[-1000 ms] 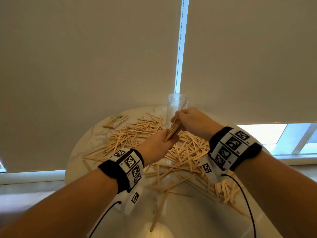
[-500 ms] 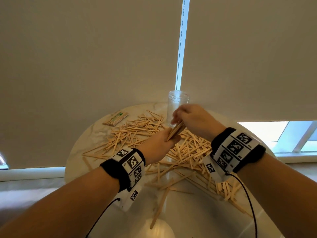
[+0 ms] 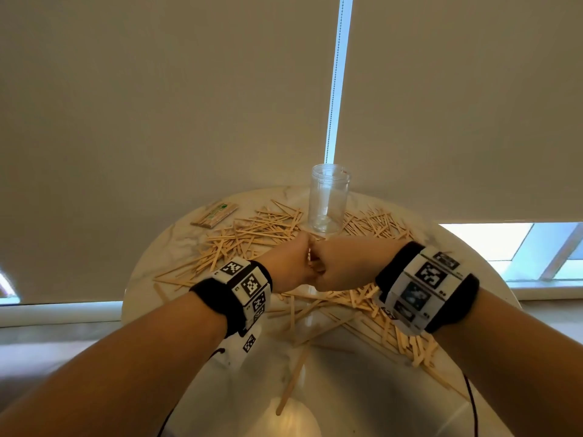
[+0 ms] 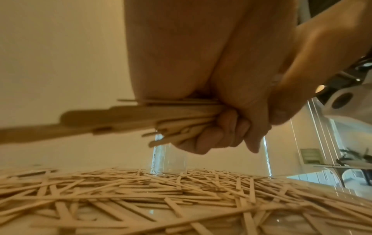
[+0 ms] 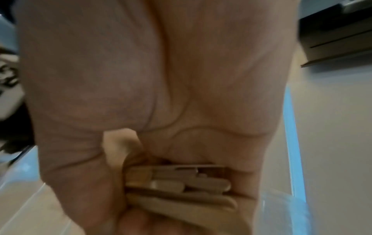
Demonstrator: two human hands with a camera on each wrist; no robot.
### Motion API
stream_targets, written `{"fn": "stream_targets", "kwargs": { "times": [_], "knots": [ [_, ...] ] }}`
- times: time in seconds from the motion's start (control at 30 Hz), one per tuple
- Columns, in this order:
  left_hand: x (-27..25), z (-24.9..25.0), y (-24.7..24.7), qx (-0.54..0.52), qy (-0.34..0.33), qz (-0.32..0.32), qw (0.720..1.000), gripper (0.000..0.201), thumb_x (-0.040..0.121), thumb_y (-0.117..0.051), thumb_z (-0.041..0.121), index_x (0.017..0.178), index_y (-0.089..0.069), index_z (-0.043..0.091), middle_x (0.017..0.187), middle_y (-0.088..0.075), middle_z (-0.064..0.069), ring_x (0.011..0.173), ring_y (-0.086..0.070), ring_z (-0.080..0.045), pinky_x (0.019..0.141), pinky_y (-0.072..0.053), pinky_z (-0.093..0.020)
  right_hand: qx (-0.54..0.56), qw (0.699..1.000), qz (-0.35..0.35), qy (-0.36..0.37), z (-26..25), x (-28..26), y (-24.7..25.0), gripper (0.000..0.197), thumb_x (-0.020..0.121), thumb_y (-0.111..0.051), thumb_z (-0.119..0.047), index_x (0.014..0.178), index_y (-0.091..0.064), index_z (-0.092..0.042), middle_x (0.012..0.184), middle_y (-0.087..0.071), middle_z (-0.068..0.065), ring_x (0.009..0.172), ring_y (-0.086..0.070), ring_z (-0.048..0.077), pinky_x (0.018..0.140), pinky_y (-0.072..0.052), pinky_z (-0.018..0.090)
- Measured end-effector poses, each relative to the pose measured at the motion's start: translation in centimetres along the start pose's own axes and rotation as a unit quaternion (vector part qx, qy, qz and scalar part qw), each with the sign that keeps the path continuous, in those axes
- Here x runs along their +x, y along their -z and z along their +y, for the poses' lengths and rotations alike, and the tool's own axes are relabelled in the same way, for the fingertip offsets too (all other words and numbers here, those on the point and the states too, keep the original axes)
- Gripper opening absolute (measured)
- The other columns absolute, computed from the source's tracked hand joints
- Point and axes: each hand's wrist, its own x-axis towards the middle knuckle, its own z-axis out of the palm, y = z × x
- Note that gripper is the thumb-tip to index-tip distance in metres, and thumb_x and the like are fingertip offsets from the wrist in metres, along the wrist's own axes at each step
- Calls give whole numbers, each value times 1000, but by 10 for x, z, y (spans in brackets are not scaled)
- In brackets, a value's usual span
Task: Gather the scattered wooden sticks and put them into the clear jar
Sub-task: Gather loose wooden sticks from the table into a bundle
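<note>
Two bare forearms reach forward over a round, glossy, pale marbled tabletop [image 3: 331, 367], each wrist wrapped in a black band carrying white blocks printed with square black codes. Nearest, one flat wooden stick lies alone on the bare stone. Beyond it, thin flat sticks [image 3: 252, 234] with rounded ends, light tan, lie criss-crossed in a loose heap across the middle of the tabletop. Above that heap the left hand [image 3: 291, 268] and right hand [image 3: 339, 266] meet knuckle to knuckle, both curled tight around one bundle [image 4: 181, 117] of sticks held level between them. The wrist views show fingers wrapped over the stacked stick ends. Just behind the hands stands the jar [image 3: 328, 198], a clear smooth cylinder, upright, open-topped, seemingly empty, sticks scattered around its base. At the far left edge lies a small flat packet [image 3: 214, 215] of sticks. Plain beige blinds hang behind.
</note>
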Motion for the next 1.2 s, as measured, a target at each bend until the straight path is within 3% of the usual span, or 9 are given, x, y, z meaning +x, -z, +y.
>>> {"fn": "stream_targets", "kwargs": {
  "times": [0.17,0.3,0.4,0.5,0.57,0.7,0.97,1.1,1.2],
  "knots": [
    [1,5,0,20,-31,-17,999,73,81,-79,20,138,-33,22,95,-65,4,83,-63,-15,71,-49,-28,-124,990,54,-40,-5,4,-14,19,98,-54,-24,110,-67,-15,85,-58,-2,81,-59,18,83,-57,34],
    [-4,-1,23,11,-13,-46,999,94,74,-83,45,146,-24,36,110,-62,9,93,-63,-10,86,-52,-32,-94,984,105,-111,20,2,-17,12,95,-54,-26,91,-62,-18,78,-59,-4,73,-60,14,75,-59,31],
    [-1,-7,48,-89,22,67,994,67,92,-65,42,148,-31,30,120,-61,7,92,-62,-8,85,-53,-28,-40,977,138,-160,43,-4,-17,15,93,-56,-29,94,-66,-18,73,-57,-5,68,-58,14,68,-56,28],
    [13,-11,60,-263,146,202,932,37,99,-49,33,133,-50,19,105,-67,2,91,-62,-14,85,-54,-38,-1,971,184,-156,47,-3,-14,19,94,-56,-34,96,-68,-19,73,-59,-5,66,-57,12,62,-50,25],
    [19,-1,53,-398,186,165,883,39,100,-44,42,126,-55,16,108,-69,-6,103,-65,-24,94,-52,-48,19,968,212,-132,40,3,-13,20,96,-55,-36,96,-69,-20,73,-61,-6,66,-59,9,62,-51,22],
    [15,23,36,-542,135,107,823,33,104,-40,28,116,-60,4,99,-75,-18,90,-74,-32,74,-61,-43,40,964,233,-119,28,14,-14,21,91,-57,-36,100,-67,-19,76,-60,-6,68,-61,12,69,-58,28],
    [15,9,23,-441,145,130,876,25,101,-56,28,98,-63,4,98,-73,-18,84,-75,-30,72,-62,-41,95,966,229,-71,28,7,-18,23,92,-61,-47,106,-69,-31,82,-67,-9,72,-63,9,73,-57,29],
    [13,10,30,-252,164,83,950,57,99,-40,59,103,-72,12,95,-77,-6,89,-72,-20,76,-47,-32,88,968,227,-64,31,0,-12,22,96,-56,-49,99,-70,-32,76,-64,-10,66,-58,5,66,-51,24],
    [9,8,30,-300,185,16,936,74,92,-34,74,108,-68,10,79,-75,-3,69,-74,-18,66,-44,-31,77,970,219,-74,34,-3,-8,22,97,-57,-46,95,-70,-29,74,-63,-8,67,-59,6,68,-51,25]
  ]
}}
